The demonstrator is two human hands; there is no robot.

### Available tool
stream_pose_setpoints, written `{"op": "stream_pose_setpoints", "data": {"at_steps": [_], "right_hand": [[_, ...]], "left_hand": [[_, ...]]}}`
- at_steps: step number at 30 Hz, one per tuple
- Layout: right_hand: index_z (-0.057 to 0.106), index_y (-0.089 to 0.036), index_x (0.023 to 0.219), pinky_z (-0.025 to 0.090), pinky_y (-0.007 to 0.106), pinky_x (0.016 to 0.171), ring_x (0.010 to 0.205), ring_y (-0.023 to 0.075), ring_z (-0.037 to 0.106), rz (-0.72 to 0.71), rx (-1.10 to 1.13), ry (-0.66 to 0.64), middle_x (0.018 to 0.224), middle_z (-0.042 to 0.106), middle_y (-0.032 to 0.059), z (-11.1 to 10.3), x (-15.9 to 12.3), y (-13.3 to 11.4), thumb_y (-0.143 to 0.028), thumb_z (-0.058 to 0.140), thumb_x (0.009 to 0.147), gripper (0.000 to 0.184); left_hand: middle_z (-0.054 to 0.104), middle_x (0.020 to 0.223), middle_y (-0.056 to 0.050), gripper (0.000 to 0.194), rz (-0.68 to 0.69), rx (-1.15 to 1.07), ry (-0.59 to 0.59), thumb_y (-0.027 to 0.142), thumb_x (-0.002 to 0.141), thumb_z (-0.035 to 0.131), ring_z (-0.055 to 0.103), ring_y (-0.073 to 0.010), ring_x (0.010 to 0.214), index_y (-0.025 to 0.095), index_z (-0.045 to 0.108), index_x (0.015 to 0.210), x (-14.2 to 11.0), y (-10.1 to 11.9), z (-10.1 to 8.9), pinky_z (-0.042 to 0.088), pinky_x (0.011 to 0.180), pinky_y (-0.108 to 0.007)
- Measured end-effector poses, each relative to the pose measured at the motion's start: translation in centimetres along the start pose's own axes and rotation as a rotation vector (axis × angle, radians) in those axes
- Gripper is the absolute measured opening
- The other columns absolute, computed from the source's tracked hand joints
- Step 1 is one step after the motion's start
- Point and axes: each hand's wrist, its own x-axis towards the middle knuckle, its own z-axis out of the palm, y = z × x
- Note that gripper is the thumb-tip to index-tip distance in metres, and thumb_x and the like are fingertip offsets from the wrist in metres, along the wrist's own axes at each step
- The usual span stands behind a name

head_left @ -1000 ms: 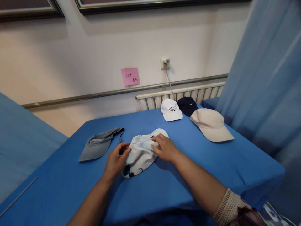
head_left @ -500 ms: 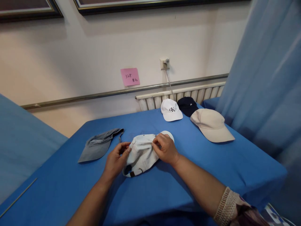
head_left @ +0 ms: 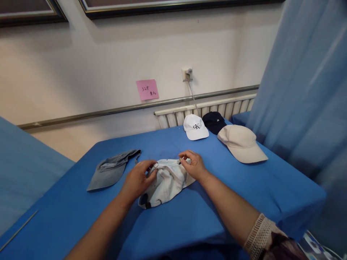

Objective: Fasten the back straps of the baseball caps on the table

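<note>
Resting between both hands on the blue cloth (head_left: 260, 184), the pale cap (head_left: 166, 184) lying crumpled, sagging into loose folds along its near side. Showing a dark patch at the near left end, seemingly the back opening. Curling the left hand (head_left: 138, 180) over the cap's left end, thumb bent a little apart from the fingers; touching there, but not being able to tell about any fabric caught between them. Holding thumb and forefinger of the right hand (head_left: 193, 165) close together at the far right edge, apparently pinching fabric just beside a small dark mark (head_left: 179, 163).

Judging by the creases, handling something light, soft and floppy, probably neither slippery nor fragile, and folding easily under slight pressure. Likely needing only fingertips, and likely gripping best along the seamed top edge or at the root of the brim, probably stiffer but largely hidden here; gripping less surely mid-panel, given the slack fabric there.

Lying near the left hand, on its side: the grey cap (head_left: 108, 171). Sitting well apart at the back right: the white cap (head_left: 195, 128), the navy cap (head_left: 213, 122) and, nearer, the beige cap (head_left: 241, 142).
</note>
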Motion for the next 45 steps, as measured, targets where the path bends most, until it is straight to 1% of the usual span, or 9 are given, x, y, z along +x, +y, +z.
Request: {"op": "stream_pose_setpoints", "data": {"at_steps": [5, 10, 14, 21, 25, 30, 36, 40, 45], "right_hand": [[0.064, -0.022, 0.117, 0.041, 0.035, 0.094, 0.105, 0.0222, 0.058, 0.047, -0.203, -0.287, 0.113, 0.069, 0.0046, -0.6, 0.4, 0.7, -0.013, 0.062, 0.074, 0.043], [0.068, -0.024, 0.110, 0.038, 0.037, 0.092, 0.101, 0.0220, 0.058, 0.030, -0.319, -0.386, 0.106, 0.071, 0.0033, -0.4, 0.5, 0.3, -0.013, 0.059, 0.080, 0.033], [0.069, -0.022, 0.102, 0.038, 0.037, 0.091, 0.097, 0.0215, 0.058, 0.018, -0.347, -0.380, 0.102, 0.071, 0.0052, -0.1, 0.6, 0.8, -0.011, 0.057, 0.082, 0.026], [0.061, -0.017, 0.092, 0.048, 0.026, 0.068, 0.070, 0.0131, 0.060, 0.368, 0.355, -0.163, 0.078, 0.066, -0.0004, 1.6, 0.7, 3.3, -0.019, 0.055, 0.080, 0.014], [0.060, -0.017, 0.087, 0.048, 0.026, 0.068, 0.069, 0.0124, 0.060, 0.412, 0.448, -0.159, 0.074, 0.064, -0.0019, 2.0, 0.8, 3.7, -0.017, 0.053, 0.078, 0.011], [0.064, -0.019, 0.092, 0.049, 0.029, 0.077, 0.078, 0.0141, 0.063, 0.231, 0.245, -0.179, 0.083, 0.067, -0.0001, 0.8, 0.5, 2.6, -0.017, 0.058, 0.080, 0.014], [0.069, -0.027, 0.105, 0.036, 0.039, 0.100, 0.108, 0.0192, 0.056, -0.100, -0.140, -0.432, 0.116, 0.064, 0.0019, -0.8, -0.1, 0.0, -0.020, 0.069, 0.079, 0.028], [0.066, -0.028, 0.115, 0.036, 0.038, 0.093, 0.105, 0.0207, 0.054, -0.135, -0.338, -0.502, 0.108, 0.064, 0.0035, -1.1, -0.4, -1.0, -0.018, 0.064, 0.082, 0.035], [0.068, -0.022, 0.106, 0.038, 0.037, 0.086, 0.097, 0.0232, 0.055, -0.141, -0.529, -0.525, 0.101, 0.065, 0.0074, -1.0, -0.1, -1.5, -0.021, 0.059, 0.086, 0.021]], "left_hand": [[0.070, 0.097, -0.006, 0.035, -0.015, -0.070, 0.013, 0.042, 0.086, 0.052, 0.065, -0.0219, 0.087, 0.021, 0.066, 0.110, -0.1, 0.3, -0.1, 0.050, 0.079, -0.033], [0.072, 0.107, -0.008, 0.040, -0.101, -0.165, -0.007, 0.049, 0.086, 0.050, 0.065, -0.0252, 0.097, 0.023, 0.068, 0.111, -0.1, 0.1, -0.1, 0.051, 0.088, -0.036], [0.073, 0.107, -0.007, 0.041, -0.129, -0.190, -0.018, 0.049, 0.085, 0.050, 0.066, -0.0255, 0.098, 0.023, 0.069, 0.109, 0.1, -0.2, -0.2, 0.051, 0.090, -0.036], [0.072, 0.107, -0.007, 0.038, -0.105, -0.154, 0.030, 0.043, 0.085, 0.049, 0.066, -0.0249, 0.097, 0.022, 0.069, 0.110, 0.3, -0.7, -0.2, 0.051, 0.090, -0.036], [0.069, 0.113, -0.009, 0.041, -0.007, -0.129, 0.002, 0.041, 0.085, 0.050, 0.064, -0.0244, 0.100, 0.021, 0.065, 0.118, 0.4, 0.0, -0.4, 0.050, 0.092, -0.037], [0.071, 0.101, -0.008, 0.031, 0.045, -0.100, -0.106, 0.038, 0.085, 0.052, 0.064, -0.0242, 0.093, 0.023, 0.069, 0.106, 0.5, 1.0, -0.7, 0.050, 0.087, -0.037], [0.067, 0.112, -0.009, 0.034, 0.097, -0.050, -0.151, 0.031, 0.084, 0.049, 0.061, -0.0247, 0.102, 0.024, 0.068, 0.112, 0.3, 1.2, -0.9, 0.047, 0.093, -0.038], [0.065, 0.110, -0.008, 0.034, 0.168, 0.006, -0.229, 0.019, 0.077, 0.049, 0.059, -0.0249, 0.102, 0.023, 0.069, 0.104, 0.2, 1.0, -0.9, 0.044, 0.092, -0.038], [0.065, 0.088, -0.005, 0.021, 0.140, 0.095, -0.258, 0.018, 0.073, 0.051, 0.059, -0.0242, 0.086, 0.023, 0.065, 0.088, 0.2, 0.3, -0.8, 0.044, 0.077, -0.034]]}}
